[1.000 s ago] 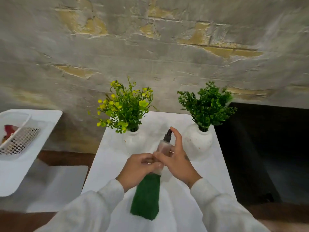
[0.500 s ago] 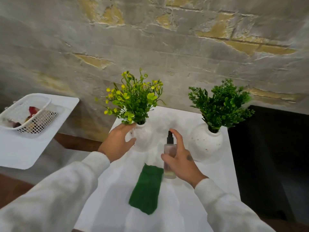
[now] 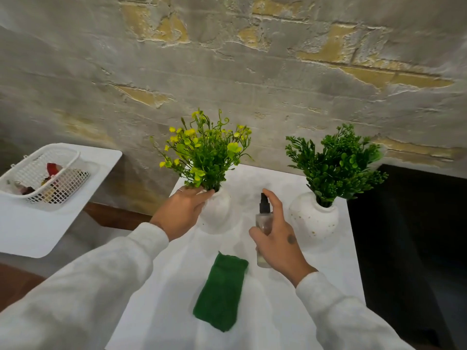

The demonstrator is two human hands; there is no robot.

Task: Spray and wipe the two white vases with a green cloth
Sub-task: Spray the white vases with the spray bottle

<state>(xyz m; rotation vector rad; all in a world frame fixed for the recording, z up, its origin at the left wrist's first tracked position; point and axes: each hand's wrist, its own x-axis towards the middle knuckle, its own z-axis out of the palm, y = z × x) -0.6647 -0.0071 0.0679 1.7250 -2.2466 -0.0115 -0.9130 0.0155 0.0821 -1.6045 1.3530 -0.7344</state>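
On my feed the right hand (image 3: 280,245) is clamped round the clear spray bottle (image 3: 264,221), fingers wrapped on its body and the forefinger lying over the black pump top. The bottle stands upright between the two vases. The left hand (image 3: 184,210) grips the left white vase (image 3: 218,215) at its shoulder, under the yellow-flowered sprigs; how far the fingers reach behind it I can't quite tell. The right white vase (image 3: 313,218), speckled and holding dark green foliage, stands untouched just beside the bottle hand. The green cloth (image 3: 219,291) lies flat on the white table (image 3: 278,311), near the right wrist. Off to the left, a white basket (image 3: 45,178) sits on a separate white surface.
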